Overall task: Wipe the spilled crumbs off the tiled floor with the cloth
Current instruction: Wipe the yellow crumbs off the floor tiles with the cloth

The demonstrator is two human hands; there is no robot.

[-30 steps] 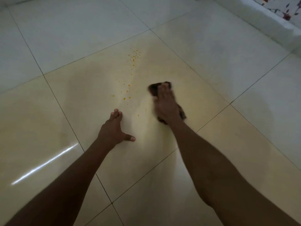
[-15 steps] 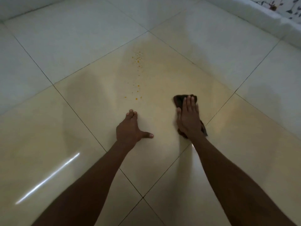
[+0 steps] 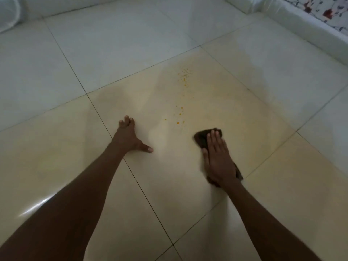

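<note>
Your grip on the dark brown crumpled cloth [image 3: 202, 137] is a flat press, not a pinch: your right hand [image 3: 218, 159] lies palm-down over it with the fingers stretched forward and close together, pinning it to the glossy cream tiled floor [image 3: 263, 147]. Cloth edges show ahead of the fingertips and behind the heel of the palm.

Your left hand [image 3: 127, 136] holds nothing; it is braced on the same tile, thumb splayed out, fingers curled under.

Those scattered orange crumbs [image 3: 180, 108] lie ahead and slightly left of the cloth, in a loose trail running away from you, with a denser patch at the far end. Nearest ones are close to the cloth but apart from it.

A fast sideways sweep could flick crumbs across the slick tile. Since only your palm holds the cloth, it may bunch or slip out. Some specks look faint, possibly smeared, so light pressure could leave them behind.
</note>
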